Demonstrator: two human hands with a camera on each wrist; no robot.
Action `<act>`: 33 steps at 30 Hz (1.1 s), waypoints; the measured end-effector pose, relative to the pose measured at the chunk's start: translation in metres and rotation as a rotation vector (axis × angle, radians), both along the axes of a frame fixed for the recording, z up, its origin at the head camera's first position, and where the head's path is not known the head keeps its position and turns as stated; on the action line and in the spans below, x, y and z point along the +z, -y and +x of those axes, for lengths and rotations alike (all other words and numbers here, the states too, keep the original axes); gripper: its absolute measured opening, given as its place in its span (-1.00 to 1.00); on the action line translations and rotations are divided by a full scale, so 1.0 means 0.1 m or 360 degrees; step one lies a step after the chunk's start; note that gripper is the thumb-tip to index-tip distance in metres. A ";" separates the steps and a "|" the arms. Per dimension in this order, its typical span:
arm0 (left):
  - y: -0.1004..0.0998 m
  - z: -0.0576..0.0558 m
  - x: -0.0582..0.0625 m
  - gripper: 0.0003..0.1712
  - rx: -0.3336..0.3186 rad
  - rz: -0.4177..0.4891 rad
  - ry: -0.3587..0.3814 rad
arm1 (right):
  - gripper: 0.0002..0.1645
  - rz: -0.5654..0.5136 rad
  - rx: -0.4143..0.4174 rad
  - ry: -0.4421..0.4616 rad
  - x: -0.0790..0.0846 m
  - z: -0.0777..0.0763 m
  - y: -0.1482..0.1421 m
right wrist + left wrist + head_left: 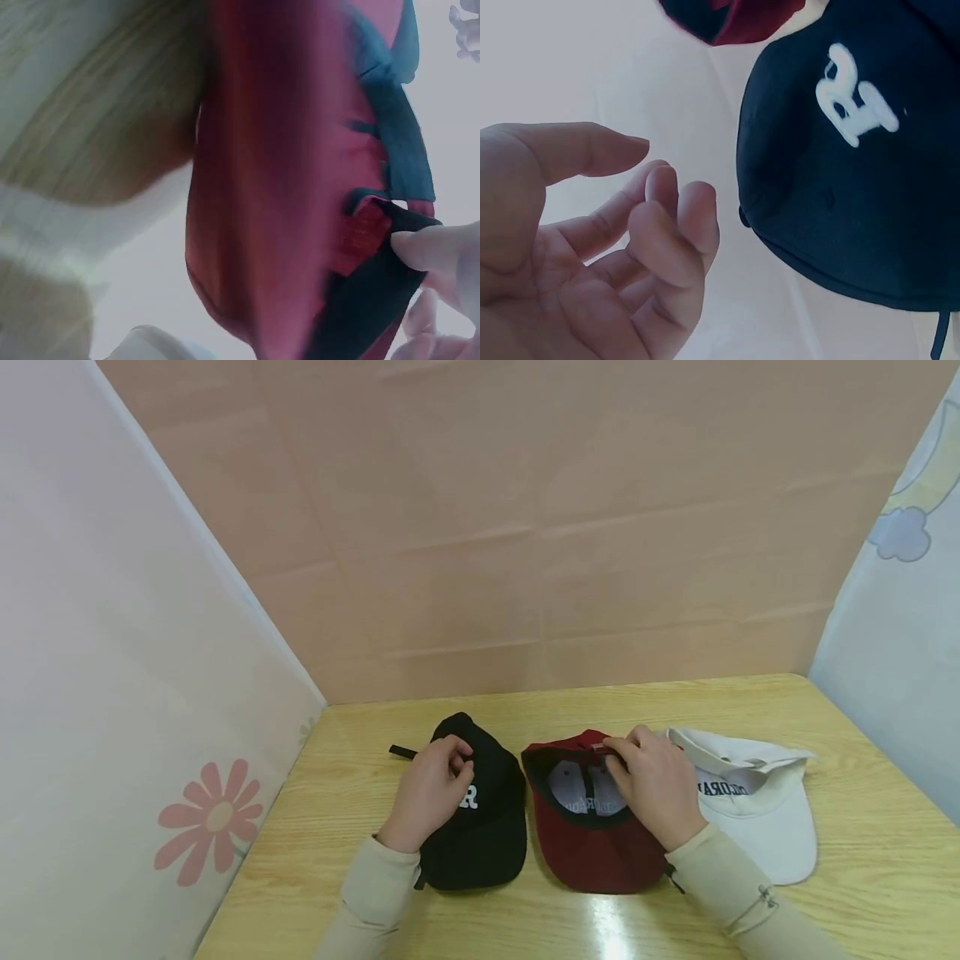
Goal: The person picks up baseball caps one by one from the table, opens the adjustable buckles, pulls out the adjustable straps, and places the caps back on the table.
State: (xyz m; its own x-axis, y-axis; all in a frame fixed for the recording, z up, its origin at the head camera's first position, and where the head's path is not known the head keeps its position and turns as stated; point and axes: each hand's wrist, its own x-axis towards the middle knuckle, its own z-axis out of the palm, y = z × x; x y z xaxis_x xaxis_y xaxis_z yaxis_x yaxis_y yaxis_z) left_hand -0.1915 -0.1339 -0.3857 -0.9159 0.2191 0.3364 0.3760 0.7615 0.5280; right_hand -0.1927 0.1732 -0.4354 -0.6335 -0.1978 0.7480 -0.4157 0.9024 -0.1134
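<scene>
Three caps lie side by side. Above the black cap [491, 839], with its white letter R, hovers my left hand [429, 789]. In the left wrist view this hand's fingers [660, 251] are loosely bent, hold nothing and stand apart from the cap's crown. The dark red cap [581, 860] in the middle has its inside turned up, showing a pale lining panel. At its back edge, near the strap, my right hand [663, 781] pinches the dark inner band between thumb and fingers, as the right wrist view shows. The white cap [783, 831] lies beyond my right hand.
The caps are on a light wooden table [330, 835]. A pinkish backdrop [525, 552] rises behind it. Pale walls close both sides, the left one [135, 693] with a printed flower. The black cap's loose strap [402, 751] sticks out to the left.
</scene>
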 end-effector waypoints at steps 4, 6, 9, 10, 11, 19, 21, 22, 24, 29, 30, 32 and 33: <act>-0.06 0.03 0.01 -0.88 -0.0064 0.0014 -0.0027 | -0.73 -0.0022 -0.0002 -0.0145 0.05 0.01 0.03; -0.09 0.05 0.02 -0.89 -0.0096 0.0029 -0.0046 | -0.72 -0.0048 0.0001 -0.0198 0.07 0.02 0.04; -0.16 0.08 0.02 -0.90 -0.0151 0.0042 -0.0083 | -0.71 -0.0103 0.0034 -0.0236 0.11 0.04 0.06; -0.19 0.09 0.03 -0.90 -0.0168 0.0045 -0.0087 | -0.71 -0.0123 0.0050 -0.0242 0.12 0.05 0.07; -0.22 0.11 0.03 -0.90 -0.0183 0.0048 -0.0091 | -0.72 -0.0146 0.0070 -0.0240 0.14 0.06 0.08; -0.48 0.20 0.05 -0.83 -0.0333 0.0172 -0.0112 | -0.72 -0.0255 0.0216 -0.0293 0.21 0.14 0.15; -0.53 0.20 0.03 -0.79 -0.0360 0.0226 -0.0132 | -0.78 -0.0256 0.0244 -0.0288 0.22 0.16 0.16; -0.56 0.20 0.03 -0.76 -0.0372 0.0248 -0.0141 | -0.83 -0.0258 0.0259 -0.0280 0.22 0.17 0.17; -0.60 0.19 0.01 -0.71 -0.0391 0.0260 -0.0171 | -0.80 -0.0271 0.0302 -0.0267 0.23 0.19 0.18; -0.69 0.18 0.01 -0.62 -0.0411 0.0138 -0.0259 | -0.46 -0.0337 0.0455 -0.0219 0.23 0.24 0.22; -0.71 0.17 0.01 -0.61 -0.0412 0.0097 -0.0280 | -0.46 -0.0355 0.0490 -0.0203 0.23 0.25 0.23; -0.73 0.17 0.00 -0.64 -0.0411 0.0000 -0.0324 | -0.48 -0.0352 0.0537 -0.0194 0.23 0.26 0.25; -0.74 0.17 -0.01 -0.67 -0.0407 -0.0047 -0.0348 | -0.49 -0.0343 0.0552 -0.0185 0.24 0.26 0.25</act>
State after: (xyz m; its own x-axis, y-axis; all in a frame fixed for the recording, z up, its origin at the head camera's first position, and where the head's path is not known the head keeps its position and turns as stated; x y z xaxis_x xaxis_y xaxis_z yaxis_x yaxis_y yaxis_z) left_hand -0.1746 -0.0601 -0.3866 -0.7370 0.4447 0.5090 0.6587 0.6416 0.3930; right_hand -0.1662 0.1479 -0.4119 -0.4659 -0.2157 0.8582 -0.7117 0.6676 -0.2186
